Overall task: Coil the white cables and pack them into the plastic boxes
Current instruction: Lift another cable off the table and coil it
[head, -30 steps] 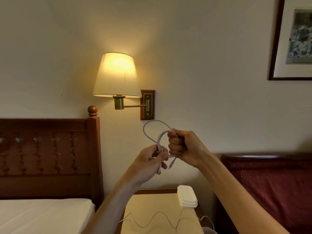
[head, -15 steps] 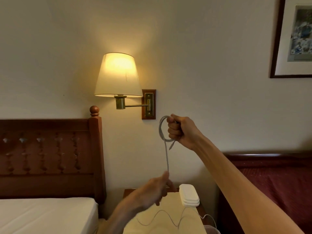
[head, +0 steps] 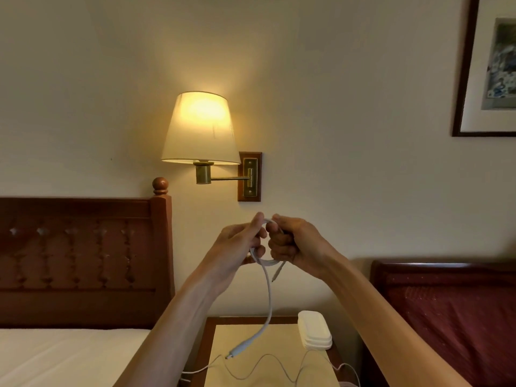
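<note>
**Cable Coiling: Both Hands on One Cable, Raised Above the Worktop**

**Hands.** Both hands are raised side by side in front of the wall, knuckles nearly touching. The right hand (head: 293, 240) is closed into a fist, fingers curled tightly round the coiled turns of the white cable (head: 268, 297). The left hand (head: 240, 244) is also curled on the same cable: its thumb and forefinger pinch the top of the loop, and the lower fingers wrap the strand where it leaves the coil.

**Cable position.** One cable is held. From the hands a single strand hangs down in a gentle curve and ends in a connector (head: 236, 351) just above the worktop (head: 268, 335). A short free end with a thin plug (head: 277, 270) hangs below the right hand. A second, thinner cable (head: 268, 364) lies in loose waves across the front of the worktop, apart from the hands.

**Containers.** A stack of white plastic boxes (head: 315, 332) stands at the right rear of the worktop; three layers can be counted. All are closed, so their contents cannot be seen. Neither cable touches the stack.

**Surroundings.** One lit wall lamp (head: 200, 129) hangs above the hands. A bed with a wooden headboard (head: 83, 255) stands to the left, a dark red bed (head: 452, 317) to the right, and one framed picture (head: 491, 68) hangs at upper right.
</note>
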A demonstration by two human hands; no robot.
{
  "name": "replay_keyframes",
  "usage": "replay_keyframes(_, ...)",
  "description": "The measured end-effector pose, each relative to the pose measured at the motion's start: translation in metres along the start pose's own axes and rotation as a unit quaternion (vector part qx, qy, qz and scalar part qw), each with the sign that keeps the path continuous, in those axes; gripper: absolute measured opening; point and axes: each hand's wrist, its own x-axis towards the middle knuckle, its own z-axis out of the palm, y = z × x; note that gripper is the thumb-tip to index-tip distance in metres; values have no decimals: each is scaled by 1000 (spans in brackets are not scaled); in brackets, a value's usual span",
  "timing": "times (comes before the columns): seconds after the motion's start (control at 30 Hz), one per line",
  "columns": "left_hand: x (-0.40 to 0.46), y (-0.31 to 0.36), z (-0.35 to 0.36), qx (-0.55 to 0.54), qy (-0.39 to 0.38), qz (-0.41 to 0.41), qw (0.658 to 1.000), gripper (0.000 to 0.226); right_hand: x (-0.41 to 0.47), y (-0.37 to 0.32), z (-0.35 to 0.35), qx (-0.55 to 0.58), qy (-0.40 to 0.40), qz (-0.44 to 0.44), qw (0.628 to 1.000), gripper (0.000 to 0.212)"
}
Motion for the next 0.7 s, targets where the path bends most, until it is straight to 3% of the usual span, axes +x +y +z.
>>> replay_keyframes(0.07,0,-3,5,19,11,14,1000,38,-2,5,0,-78,51,-23,995,40)
replay_keyframes(0.17,3,-4,11,30,73,30,996,41,-6,16,-2,-248,141,-82,955,29)
replay_keyframes(0.37,6,-16,13,30,126,27,991,44,-24,20,-11,-386,209,-66,896,13)
replay_keyframes(0.47,6,-25,20,69,146,27,986,42,-27,12,-10,-341,244,-40,907,15)
replay_keyframes(0.57,4,-33,25,76,144,30,986,41,-27,5,-2,-219,259,-31,940,18)
replay_keyframes(0.7,5,-36,27,44,152,3,987,42,-27,15,11,-89,270,-34,958,16)
